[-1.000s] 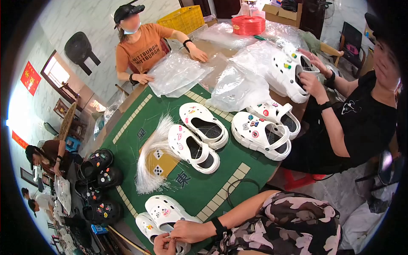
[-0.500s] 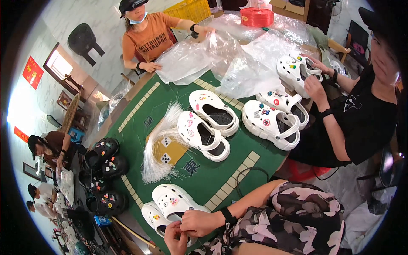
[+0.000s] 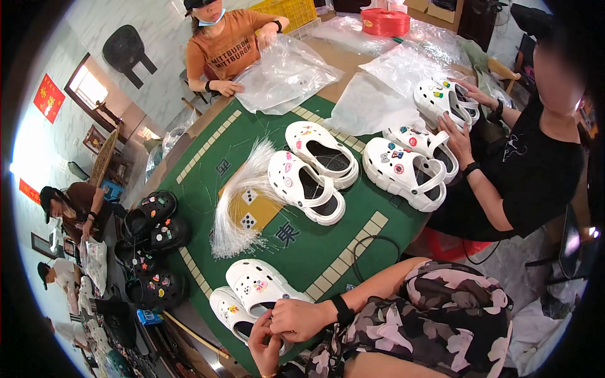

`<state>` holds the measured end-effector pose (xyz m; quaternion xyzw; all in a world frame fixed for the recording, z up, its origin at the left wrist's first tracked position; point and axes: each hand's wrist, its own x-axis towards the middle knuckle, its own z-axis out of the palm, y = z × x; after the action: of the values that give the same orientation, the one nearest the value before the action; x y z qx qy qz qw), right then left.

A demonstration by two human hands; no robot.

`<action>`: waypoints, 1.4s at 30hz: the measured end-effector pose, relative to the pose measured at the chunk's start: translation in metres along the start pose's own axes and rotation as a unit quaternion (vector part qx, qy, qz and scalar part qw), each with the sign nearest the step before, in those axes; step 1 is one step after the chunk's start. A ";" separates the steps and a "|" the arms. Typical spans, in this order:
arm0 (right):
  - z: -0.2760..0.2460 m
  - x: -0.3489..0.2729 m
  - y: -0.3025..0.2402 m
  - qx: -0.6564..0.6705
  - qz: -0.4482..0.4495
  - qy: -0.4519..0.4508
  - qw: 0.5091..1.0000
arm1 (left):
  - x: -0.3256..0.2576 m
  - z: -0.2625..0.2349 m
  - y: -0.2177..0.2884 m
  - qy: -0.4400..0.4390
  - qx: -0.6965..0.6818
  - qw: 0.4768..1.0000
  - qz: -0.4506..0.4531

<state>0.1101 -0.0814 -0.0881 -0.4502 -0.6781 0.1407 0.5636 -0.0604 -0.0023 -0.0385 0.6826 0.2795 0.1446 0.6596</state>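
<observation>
Close to me on the green table mat, a pair of white clogs with small coloured charms stands side by side. My right hand, a dark band at its wrist, is closed over the heel end of the pair. Against it, my left hand has its fingers pinched together. Whatever lies between the fingertips is hidden. Beyond the clogs spreads a bundle of thin white plastic strands. Another white pair sits right beside the strands, with a third pair farther right.
Black clogs are grouped at the left edge. Across the table, a person handles a clear plastic bag. At the right, another person's hands hold white clogs. A red twine roll stands at the back; a black cable loops near my arm.
The person across has drawn the clear bag away from the other plastic sheets. The right-hand person's lower hand has shifted on the clogs. My hands stay together, with fingers slightly shifted.
</observation>
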 end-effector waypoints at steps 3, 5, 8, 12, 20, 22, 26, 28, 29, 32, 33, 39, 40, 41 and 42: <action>-0.001 0.001 -0.001 0.013 -0.006 -0.013 1.000 | -0.003 0.000 0.006 -0.006 -0.003 1.000 -0.004; 0.007 0.003 0.000 0.002 -0.013 -0.031 0.999 | -0.002 0.010 0.004 0.059 0.005 0.998 0.031; -0.005 0.004 -0.001 0.004 -0.026 -0.025 0.999 | 0.007 0.004 0.002 0.041 0.077 0.996 0.032; -0.012 0.010 -0.005 -0.015 -0.025 -0.032 0.999 | 0.011 0.002 -0.002 0.014 0.063 0.996 0.062; -0.014 0.014 -0.008 -0.014 -0.016 -0.059 0.998 | 0.002 0.004 -0.007 0.031 0.021 0.997 0.063; -0.015 0.014 -0.010 -0.016 0.001 -0.053 0.998 | 0.000 0.004 -0.006 0.049 0.014 0.996 0.071; -0.024 0.015 -0.012 -0.021 0.049 -0.046 0.997 | -0.010 0.000 -0.006 0.138 0.006 0.984 0.117; -0.032 0.021 -0.014 -0.024 0.075 -0.061 0.995 | -0.012 -0.008 -0.005 0.229 0.031 0.960 0.158; -0.034 0.025 -0.016 -0.048 0.061 -0.054 0.996 | -0.012 -0.009 0.002 0.290 0.004 0.944 0.159; -0.036 0.030 -0.026 -0.102 0.045 -0.027 0.993 | -0.008 -0.028 -0.033 0.460 -0.052 0.875 0.144; -0.033 0.030 -0.028 -0.142 0.061 -0.025 0.988 | -0.010 -0.035 -0.047 0.462 -0.053 0.874 0.140; -0.016 0.044 -0.024 -0.289 0.158 -0.171 0.929 | -0.014 -0.034 -0.133 0.470 0.028 0.880 0.061; -0.011 0.055 -0.027 -0.266 0.187 -0.220 0.920 | -0.017 -0.032 -0.141 0.476 0.038 0.877 0.058; -0.002 0.061 -0.031 -0.270 0.194 -0.239 0.912 | -0.021 -0.032 -0.146 0.488 0.050 0.870 0.055; 0.001 0.067 -0.033 -0.261 0.215 -0.269 0.902 | -0.018 -0.028 -0.140 0.480 0.033 0.874 0.065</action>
<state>0.0973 -0.0476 -0.0230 -0.6612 -0.7030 0.1924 0.1777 -0.1176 0.0071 -0.1702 0.5674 0.5214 0.4872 0.4108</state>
